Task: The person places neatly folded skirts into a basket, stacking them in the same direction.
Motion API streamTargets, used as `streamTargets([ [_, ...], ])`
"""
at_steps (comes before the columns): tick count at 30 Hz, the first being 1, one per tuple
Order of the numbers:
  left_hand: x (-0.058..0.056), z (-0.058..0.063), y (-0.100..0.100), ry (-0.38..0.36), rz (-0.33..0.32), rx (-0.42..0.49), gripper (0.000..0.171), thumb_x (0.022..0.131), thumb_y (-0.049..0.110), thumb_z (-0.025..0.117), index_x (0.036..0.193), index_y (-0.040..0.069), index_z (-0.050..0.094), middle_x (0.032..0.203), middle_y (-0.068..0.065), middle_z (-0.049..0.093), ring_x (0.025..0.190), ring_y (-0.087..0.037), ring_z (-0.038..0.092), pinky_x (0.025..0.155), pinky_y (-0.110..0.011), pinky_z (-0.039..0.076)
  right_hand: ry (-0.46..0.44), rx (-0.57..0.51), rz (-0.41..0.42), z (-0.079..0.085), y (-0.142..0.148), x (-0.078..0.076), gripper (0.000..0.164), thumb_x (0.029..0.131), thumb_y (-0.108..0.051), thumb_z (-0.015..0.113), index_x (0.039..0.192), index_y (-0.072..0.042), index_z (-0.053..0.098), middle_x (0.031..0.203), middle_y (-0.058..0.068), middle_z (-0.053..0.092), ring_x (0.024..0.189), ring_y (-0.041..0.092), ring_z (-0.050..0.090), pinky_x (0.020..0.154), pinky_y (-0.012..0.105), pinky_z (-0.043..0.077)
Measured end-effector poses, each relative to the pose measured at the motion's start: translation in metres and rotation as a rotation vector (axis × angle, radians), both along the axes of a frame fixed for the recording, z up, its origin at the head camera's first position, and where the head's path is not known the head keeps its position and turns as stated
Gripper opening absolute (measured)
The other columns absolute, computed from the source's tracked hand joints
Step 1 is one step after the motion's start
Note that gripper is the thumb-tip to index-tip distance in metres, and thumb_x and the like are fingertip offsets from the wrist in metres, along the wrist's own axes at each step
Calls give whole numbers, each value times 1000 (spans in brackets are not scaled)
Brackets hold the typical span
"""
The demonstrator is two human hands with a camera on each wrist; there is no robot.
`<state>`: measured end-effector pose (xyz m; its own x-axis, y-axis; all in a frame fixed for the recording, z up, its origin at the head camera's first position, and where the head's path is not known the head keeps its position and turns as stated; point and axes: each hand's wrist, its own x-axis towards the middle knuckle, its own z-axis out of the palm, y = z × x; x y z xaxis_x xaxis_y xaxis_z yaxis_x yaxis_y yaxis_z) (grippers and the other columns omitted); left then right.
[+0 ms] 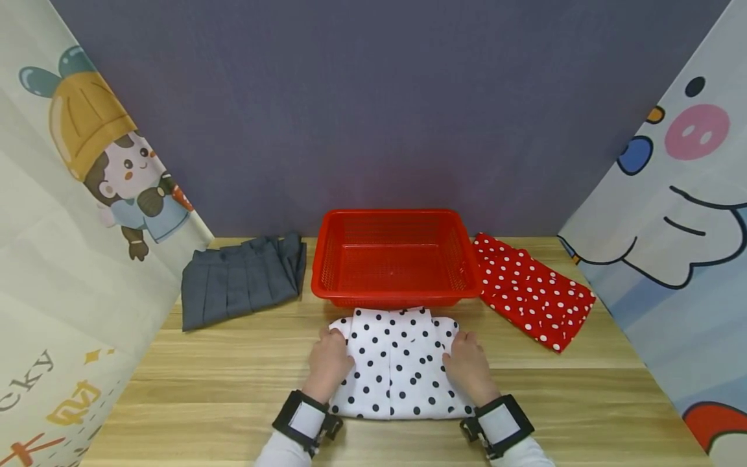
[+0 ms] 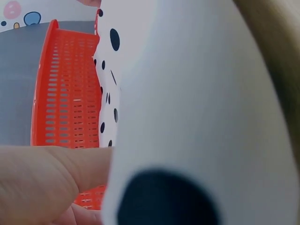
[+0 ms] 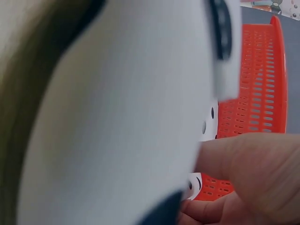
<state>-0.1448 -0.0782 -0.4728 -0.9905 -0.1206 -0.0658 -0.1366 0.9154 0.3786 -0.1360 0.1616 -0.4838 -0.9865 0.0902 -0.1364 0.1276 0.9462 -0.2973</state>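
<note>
In the head view a folded white garment with black dots (image 1: 403,370) is held in front of the red basket (image 1: 392,301), its far edge right at the basket's near side. My left hand (image 1: 330,363) grips its left side, and my right hand (image 1: 469,366) grips the right side. From the left wrist, the thumb (image 2: 89,164) presses on the near face of the dotted cloth, which bulges close to the camera. The right wrist view has the right thumb (image 3: 220,157) on the cloth, with fingers (image 3: 206,211) folded behind it.
A grey pleated skirt (image 1: 233,282) lies folded left of the basket. To the right, a folded red cloth with white dots (image 1: 531,292) touches or sits close to the basket's side. A dark wall panel (image 1: 385,117) stands behind, and printed curtains (image 1: 52,259) flank the wooden table (image 1: 233,389).
</note>
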Motion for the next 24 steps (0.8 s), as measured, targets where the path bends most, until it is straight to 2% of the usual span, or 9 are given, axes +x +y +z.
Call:
streamTargets([
  [5, -1, -1, 1, -16, 23, 30, 36, 68, 2, 67, 99, -11, 56, 77, -17, 53, 57, -25, 50, 48, -33, 42, 16, -42, 20, 2, -1, 2, 48, 86, -12, 59, 116, 20, 40, 100, 29, 50, 72, 29, 54, 72, 42, 52],
  [8, -2, -5, -3, -38, 20, 82, 38, 68, 3, 65, 102, -9, 56, 74, -15, 56, 57, -24, 51, 47, -32, 40, -2, -55, 20, 0, -1, 2, 45, 87, -10, 57, 116, 20, 40, 97, 27, 53, 72, 28, 56, 71, 41, 53],
  [12, -2, -7, -10, -57, -8, 159, 31, 65, 4, 64, 94, -3, 58, 68, -10, 55, 56, -22, 49, 46, -30, 37, -23, -63, 10, -4, -1, 1, 43, 88, -9, 55, 118, 18, 40, 98, 27, 54, 74, 29, 58, 72, 42, 53],
  [16, 1, -5, -13, -43, -28, 189, 23, 63, 5, 64, 86, 2, 58, 66, -7, 53, 56, -20, 49, 47, -30, 36, -28, -95, -10, -3, 0, 2, 46, 89, -8, 53, 124, 17, 38, 107, 29, 53, 84, 34, 60, 78, 45, 52],
  [20, 6, -3, -14, -23, -37, 208, 22, 65, 6, 66, 86, 2, 58, 68, -7, 54, 57, -20, 49, 47, -29, 37, -32, -156, -26, 1, 0, 6, 47, 90, -8, 51, 129, 15, 35, 118, 31, 50, 99, 40, 57, 84, 48, 48],
  [24, 12, 2, -13, -9, -17, 233, 23, 67, 7, 68, 87, 3, 57, 69, -6, 55, 57, -19, 49, 48, -28, 37, -41, -225, -67, 5, 2, 12, 49, 92, -8, 48, 133, 12, 32, 127, 29, 46, 110, 42, 52, 88, 51, 45],
])
